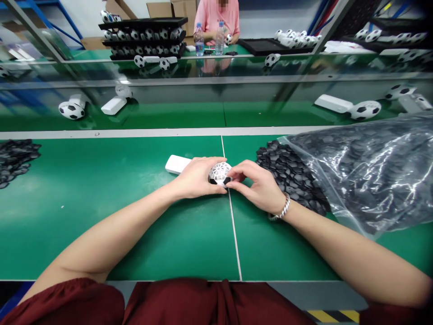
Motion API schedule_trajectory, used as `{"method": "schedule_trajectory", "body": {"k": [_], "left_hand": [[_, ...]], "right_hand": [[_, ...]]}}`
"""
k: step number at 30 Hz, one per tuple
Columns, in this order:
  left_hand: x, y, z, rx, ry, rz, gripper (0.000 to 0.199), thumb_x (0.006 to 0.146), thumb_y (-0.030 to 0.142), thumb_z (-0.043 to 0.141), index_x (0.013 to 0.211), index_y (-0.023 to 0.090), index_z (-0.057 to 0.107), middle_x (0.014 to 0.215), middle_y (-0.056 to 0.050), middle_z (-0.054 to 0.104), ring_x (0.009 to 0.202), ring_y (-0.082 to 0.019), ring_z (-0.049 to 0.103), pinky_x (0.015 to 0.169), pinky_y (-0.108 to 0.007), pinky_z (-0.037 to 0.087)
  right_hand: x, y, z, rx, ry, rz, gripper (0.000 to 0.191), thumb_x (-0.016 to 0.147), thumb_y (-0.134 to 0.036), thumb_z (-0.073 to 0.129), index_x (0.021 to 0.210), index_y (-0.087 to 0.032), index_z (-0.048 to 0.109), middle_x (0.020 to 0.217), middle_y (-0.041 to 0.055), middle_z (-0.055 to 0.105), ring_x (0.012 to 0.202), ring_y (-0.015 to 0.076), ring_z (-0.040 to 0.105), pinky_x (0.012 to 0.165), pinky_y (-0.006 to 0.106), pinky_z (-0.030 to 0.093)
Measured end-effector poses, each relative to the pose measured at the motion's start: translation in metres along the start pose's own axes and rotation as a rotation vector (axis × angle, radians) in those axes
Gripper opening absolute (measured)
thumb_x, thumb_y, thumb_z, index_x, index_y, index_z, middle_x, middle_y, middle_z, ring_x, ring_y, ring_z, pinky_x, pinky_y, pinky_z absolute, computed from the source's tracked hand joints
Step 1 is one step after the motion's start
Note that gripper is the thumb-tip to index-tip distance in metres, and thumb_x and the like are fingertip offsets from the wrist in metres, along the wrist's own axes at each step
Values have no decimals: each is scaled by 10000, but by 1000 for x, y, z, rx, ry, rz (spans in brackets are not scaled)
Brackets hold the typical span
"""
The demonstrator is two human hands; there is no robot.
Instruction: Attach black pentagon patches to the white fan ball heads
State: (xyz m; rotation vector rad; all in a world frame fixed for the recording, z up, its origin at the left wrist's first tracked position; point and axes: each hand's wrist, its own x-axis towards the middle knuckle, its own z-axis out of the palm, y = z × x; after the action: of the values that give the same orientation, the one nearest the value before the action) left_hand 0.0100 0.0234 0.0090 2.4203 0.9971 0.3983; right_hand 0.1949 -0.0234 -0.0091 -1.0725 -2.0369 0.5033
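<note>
My left hand (198, 177) grips a white football-shaped head (219, 173) with a grid of empty pentagon cells and some black patches low on it; its white handle (176, 164) sticks out to the left on the green table (135, 216). My right hand (255, 183), with a bracelet at the wrist, has its fingertips pinched against the right side of the ball. Whether a black patch lies under the fingertips is hidden. A heap of black patches (287, 171) lies just right of that hand.
A clear plastic bag (368, 171) full of black pieces covers the right side. More black pieces (15, 158) lie far left. Finished football units (71, 109) (365, 109) rest on the belt behind. A person in pink (216, 20) sits beyond, by stacked black trays (144, 36).
</note>
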Motion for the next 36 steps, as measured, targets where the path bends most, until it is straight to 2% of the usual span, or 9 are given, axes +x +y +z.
{"method": "schedule_trajectory", "body": {"k": [6, 12, 15, 20, 25, 28, 31, 33, 36], "left_hand": [[-1, -1, 1, 13, 8, 7, 713, 616, 468, 681, 1215, 147, 465, 1226, -99, 543, 1109, -264, 504, 956, -409, 360], [0, -1, 1, 9, 11, 7, 702, 621, 468, 674, 1208, 140, 470, 1209, -101, 555, 1094, -265, 513, 946, -415, 366], [1, 0, 0, 5, 5, 2, 695, 624, 458, 673, 1210, 142, 470, 1211, -104, 553, 1092, -265, 515, 934, -411, 378], [0, 1, -1, 18, -13, 6, 669, 621, 434, 683, 1200, 168, 480, 1200, -92, 561, 1085, -272, 519, 922, -417, 385], [-1, 0, 0, 23, -5, 8, 693, 621, 452, 679, 1217, 170, 464, 1223, -93, 544, 1105, -275, 505, 933, -422, 376], [-1, 0, 0, 28, -1, 16, 700, 627, 455, 672, 1221, 151, 458, 1213, -98, 552, 1092, -269, 515, 928, -413, 384], [-1, 0, -1, 31, -3, 22, 705, 628, 454, 672, 1221, 137, 459, 1222, -103, 544, 1097, -269, 511, 927, -408, 385], [-1, 0, 0, 33, -1, 22, 703, 630, 455, 670, 1223, 145, 457, 1233, -99, 536, 1104, -269, 505, 931, -411, 379], [-2, -2, -1, 43, 7, 36, 688, 642, 451, 662, 1231, 165, 451, 1232, -89, 538, 1100, -265, 505, 943, -414, 361]], "right_hand": [[-3, -1, 1, -63, -26, -79, 72, 796, -197, 564, 867, -207, 563, 828, 38, 551, 744, 153, 538, 672, 289, 466], [-3, -4, 2, 13, -46, -61, 25, 793, -187, 557, 785, -204, 541, 784, 28, 555, 746, 155, 524, 673, 295, 454], [0, -6, 0, 180, -42, 87, 58, 781, -227, 577, 761, -200, 530, 743, 14, 556, 703, 141, 520, 651, 290, 451], [6, -5, -6, 729, -1, 436, 219, 752, -341, 605, 912, -193, 575, 745, -5, 554, 620, 95, 518, 592, 257, 474], [9, -5, -8, 964, 57, 601, 284, 663, -330, 698, 879, -192, 578, 715, -22, 559, 651, 91, 564, 604, 236, 493], [10, -7, -11, 947, 71, 605, 257, 659, -312, 705, 814, -187, 542, 709, -28, 554, 642, 91, 577, 569, 221, 489], [10, -7, -15, 786, 65, 512, 208, 684, -315, 684, 781, -180, 557, 715, -20, 563, 542, 71, 525, 486, 214, 454], [10, -6, -18, 590, 50, 414, 177, 706, -320, 662, 802, -185, 598, 747, 3, 591, 581, 94, 533, 525, 244, 469], [8, -6, -21, 360, 34, 283, 169, 720, -317, 650, 836, -196, 621, 804, 29, 620, 736, 151, 573, 660, 297, 494]]}}
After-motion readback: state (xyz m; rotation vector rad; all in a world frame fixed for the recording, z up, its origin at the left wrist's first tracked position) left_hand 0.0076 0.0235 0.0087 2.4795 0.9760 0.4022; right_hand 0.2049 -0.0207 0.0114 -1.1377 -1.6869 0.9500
